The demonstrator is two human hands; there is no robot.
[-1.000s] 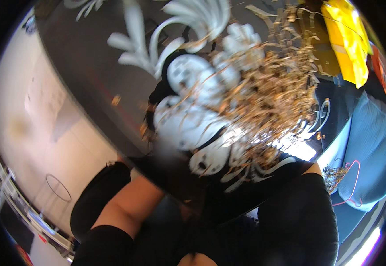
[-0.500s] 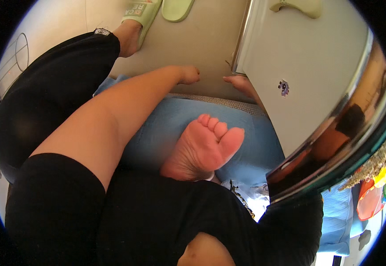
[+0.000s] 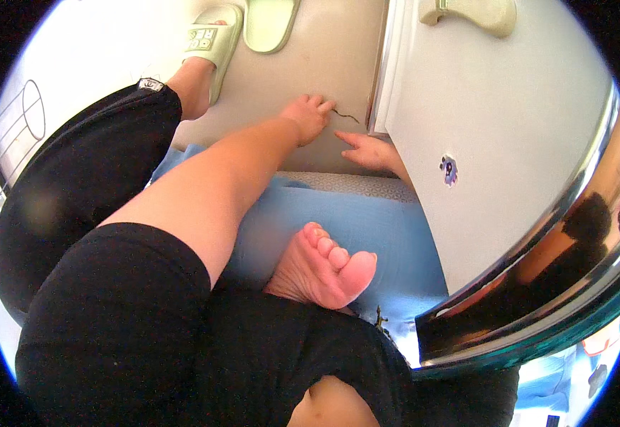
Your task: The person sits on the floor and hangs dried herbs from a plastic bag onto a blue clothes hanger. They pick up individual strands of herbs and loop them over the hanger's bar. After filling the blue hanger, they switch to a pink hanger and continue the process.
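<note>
My left hand [image 3: 308,119] reaches down to the beige floor [image 3: 281,75] with its fingers bent. One end of a thin dark cord [image 3: 347,115] lies at its fingertips and appears pinched there. The rest of the cord trails right in a wavy line toward the foot of a white panel. My right hand [image 3: 368,151] is low beside that panel, its index finger and thumb stretched out and apart. Nothing shows between them, and the panel hides most of that forearm. A small gap separates the two hands.
The white panel [image 3: 424,92] bears a purple sticker and a pale green curved piece [image 3: 477,14]. A shiny round metal edge [image 3: 538,263] stands at right. My bare foot [image 3: 324,267] rests on blue cloth [image 3: 352,213]. Green slippers [image 3: 271,25] and a wire rack [image 3: 21,121] are farther off.
The view has tilted. My left hand has moved right to the cord, and its fingers now show. More of the right hand has come out from behind the panel. The cord shows more fully.
</note>
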